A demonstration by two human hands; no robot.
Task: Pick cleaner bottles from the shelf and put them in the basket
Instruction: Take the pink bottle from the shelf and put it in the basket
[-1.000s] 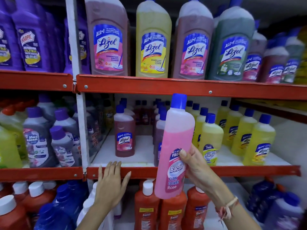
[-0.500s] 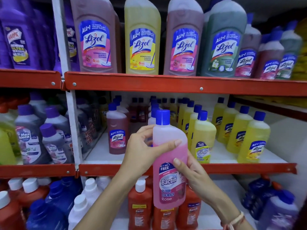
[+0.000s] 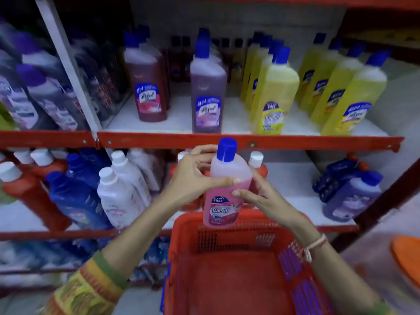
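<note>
A pink Bactin floor cleaner bottle point(image 3: 223, 194) with a blue cap is held upright just above the far rim of a red plastic basket point(image 3: 229, 264). My left hand point(image 3: 193, 176) wraps its upper body from the left, thumb across the front. My right hand point(image 3: 261, 196) grips it from the right, a little lower. The basket's inside looks bare. Behind the bottle runs the red shelf edge point(image 3: 295, 140).
Above the shelf edge stand yellow bottles point(image 3: 273, 94), a purple Lizol bottle point(image 3: 208, 89) and a dark red one point(image 3: 147, 87). The lower shelf holds white point(image 3: 120, 192), blue point(image 3: 72, 196) and red-orange bottles on the left, purple ones point(image 3: 352, 196) on the right. An orange object point(image 3: 406, 258) sits at the right edge.
The view has tilted down and the red basket has come into sight. Both hands have lowered the pink bottle from shelf height to just over the basket's far rim.
</note>
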